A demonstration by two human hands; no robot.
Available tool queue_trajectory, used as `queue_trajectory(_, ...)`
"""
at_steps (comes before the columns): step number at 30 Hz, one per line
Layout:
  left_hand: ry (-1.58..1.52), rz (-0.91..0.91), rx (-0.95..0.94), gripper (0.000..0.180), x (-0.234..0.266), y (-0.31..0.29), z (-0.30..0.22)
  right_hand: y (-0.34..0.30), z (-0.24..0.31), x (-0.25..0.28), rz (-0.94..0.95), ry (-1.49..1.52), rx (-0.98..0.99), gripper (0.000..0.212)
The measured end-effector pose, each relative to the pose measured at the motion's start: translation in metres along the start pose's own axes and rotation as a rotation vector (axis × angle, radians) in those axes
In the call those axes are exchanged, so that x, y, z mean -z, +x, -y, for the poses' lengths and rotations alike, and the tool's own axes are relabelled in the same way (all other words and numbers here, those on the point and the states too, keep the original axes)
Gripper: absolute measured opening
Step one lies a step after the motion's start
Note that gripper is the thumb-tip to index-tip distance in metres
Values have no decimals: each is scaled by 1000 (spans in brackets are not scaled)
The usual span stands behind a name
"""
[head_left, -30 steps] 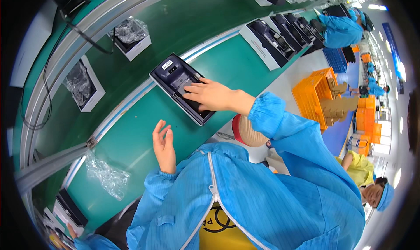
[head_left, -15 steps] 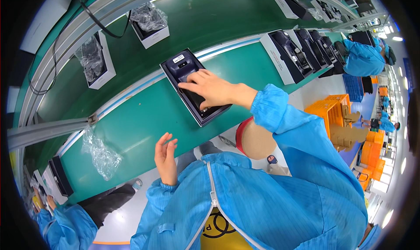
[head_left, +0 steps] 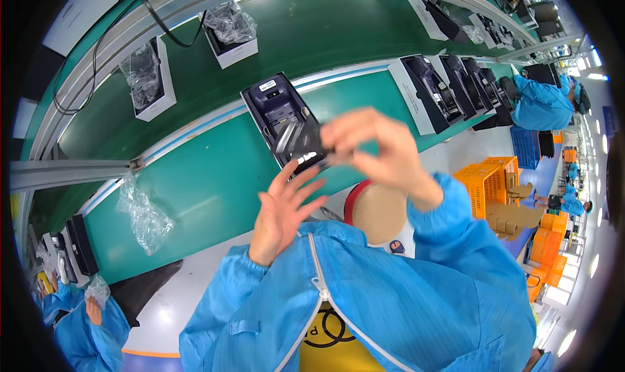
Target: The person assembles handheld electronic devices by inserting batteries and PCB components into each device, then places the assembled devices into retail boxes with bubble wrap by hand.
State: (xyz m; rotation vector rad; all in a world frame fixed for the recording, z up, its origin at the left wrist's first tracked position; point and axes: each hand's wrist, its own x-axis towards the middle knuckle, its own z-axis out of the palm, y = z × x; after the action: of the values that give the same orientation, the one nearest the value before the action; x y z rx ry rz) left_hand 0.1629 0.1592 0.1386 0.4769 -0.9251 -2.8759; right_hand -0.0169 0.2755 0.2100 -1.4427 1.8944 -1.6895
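In front of me on the green bench lies an open box (head_left: pixel 262 108) with a dark moulded insert and a white label at its far end. My right hand (head_left: pixel 383 149) pinches a dark, flat piece (head_left: pixel 304 139), smeared by motion, raised over the near half of the box. Its exact kind cannot be made out. Palm up and fingers spread, my left hand (head_left: pixel 281 210) is just below that piece, near the box's near end, and holds nothing.
Crumpled clear plastic (head_left: pixel 144 219) lies on the bench at left. Boxes with plastic wrap (head_left: pixel 229 40) stand on the far belt. Several filled boxes (head_left: pixel 426 92) line the right. A round stool (head_left: pixel 377 212) and orange crates (head_left: pixel 488 180) are on the floor. Co-workers are at both sides.
My right hand has come up out of the box and toward me, now with the dark flat piece in its fingers. My left hand has risen toward the box and spread its fingers.
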Motion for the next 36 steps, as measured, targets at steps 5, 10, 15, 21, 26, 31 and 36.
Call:
queue_trajectory(5, -600, 287, 213, 77, -19, 24, -15, -48, 29, -7, 79, -179, 70, 18)
queue_trajectory(10, -231, 43, 23, 64, -27, 27, -11, -100, 24, -16, -183, -7, -453, 51)
queue_trajectory(15, -26, 9, -109, 67, -31, 30, -2, -106, 9, -58, -474, 869, -930, 39)
queue_trajectory(21, 269, 165, -221, 89, -24, 29, -7, -115, -13, -62, -426, 1496, -909, 27)
queue_trajectory(26, 710, 295, -405, 99, -13, 22, -8, -117, -13, -67, -498, 1646, -934, 27)
queue_trajectory(31, 735, 203, -379, 102, -18, 23, -3, -107, -4, -70, -542, 1488, -1045, 30)
queue_trajectory(36, 359, 15, -275, 74, -19, 26, 2, -119, -14, -61, -398, 1480, -773, 37)
